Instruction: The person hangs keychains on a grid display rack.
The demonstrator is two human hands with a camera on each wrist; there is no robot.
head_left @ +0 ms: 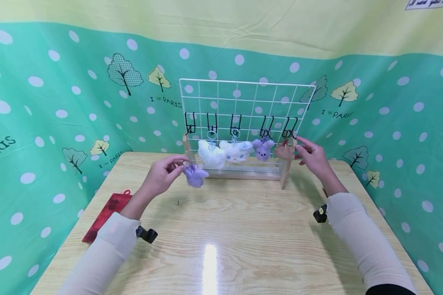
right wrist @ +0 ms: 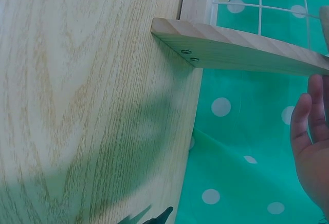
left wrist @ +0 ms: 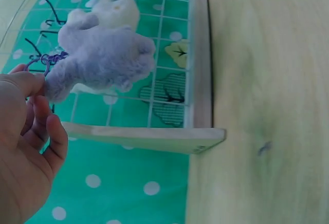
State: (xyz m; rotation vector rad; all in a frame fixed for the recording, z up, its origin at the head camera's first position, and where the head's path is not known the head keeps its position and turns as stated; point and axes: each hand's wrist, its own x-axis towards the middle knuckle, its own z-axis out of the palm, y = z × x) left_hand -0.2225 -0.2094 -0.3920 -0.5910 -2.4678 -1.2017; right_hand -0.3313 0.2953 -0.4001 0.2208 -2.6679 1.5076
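My left hand pinches the ring of a fluffy purple plush keychain at the rack's front left. In the left wrist view this purple plush hangs from the fingertips, partly covering a white plush behind it. My right hand grips the wooden side post of a white grid rack; the right wrist view cuts off its thumb and fingertips. On the rack's black hooks hang a white plush, another white plush, a purple plush and a brown plush.
The leftmost black hook bears no plush. A flat red item with a loop lies on the table beside the left forearm. A green dotted curtain encloses the table's back and sides, close behind the rack.
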